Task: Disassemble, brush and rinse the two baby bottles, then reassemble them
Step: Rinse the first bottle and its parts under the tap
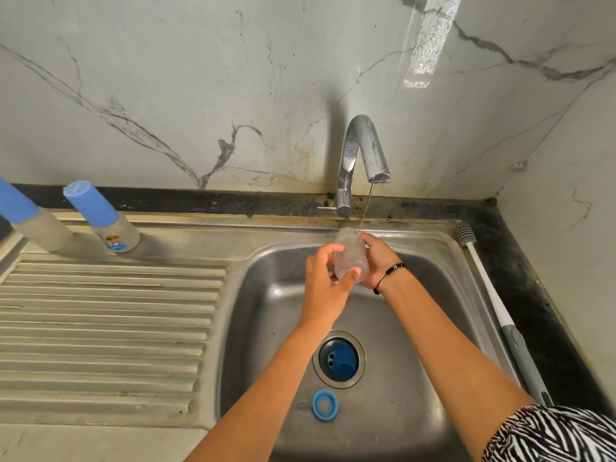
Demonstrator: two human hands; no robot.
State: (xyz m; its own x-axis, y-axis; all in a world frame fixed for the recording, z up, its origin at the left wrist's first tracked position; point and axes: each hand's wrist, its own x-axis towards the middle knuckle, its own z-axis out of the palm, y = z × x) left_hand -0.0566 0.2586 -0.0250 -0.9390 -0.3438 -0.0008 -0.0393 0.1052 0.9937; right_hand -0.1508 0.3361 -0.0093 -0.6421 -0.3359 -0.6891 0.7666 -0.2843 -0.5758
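Both hands meet over the steel sink [266,295], holding a clear bottle body [350,253] under the tap [361,155], from whose spout a thin stream of water [366,208] falls to the bottle's upper end. The left hand [325,285] wraps the bottle from the near side, its fingers curled round the lower part and the thumb lying across the clear wall near the bottom; the right hand [378,261] grips it from the far side, fingers curled behind the bottle (their tips are hidden by the plastic, so how tightly they close I cannot tell). A black beaded bracelet [388,275] sits on the right wrist, and a zebra-striped sleeve [550,435] shows at the lower right. In the basin below, a blue cap [343,360] lies in the drain opening, and a blue screw ring [325,405] lies flat on the sink floor just nearer the camera. On the ridged draining board [100,328] to the left, two bottles stand upright with blue caps on: the second bottle [103,216], with a small coloured print on its wall, and another bottle [30,218] partly cut off by the left edge. A long bottle brush [493,301], with a white and grey handle, lies along the sink's right rim, bristles toward the marble wall [200,78].
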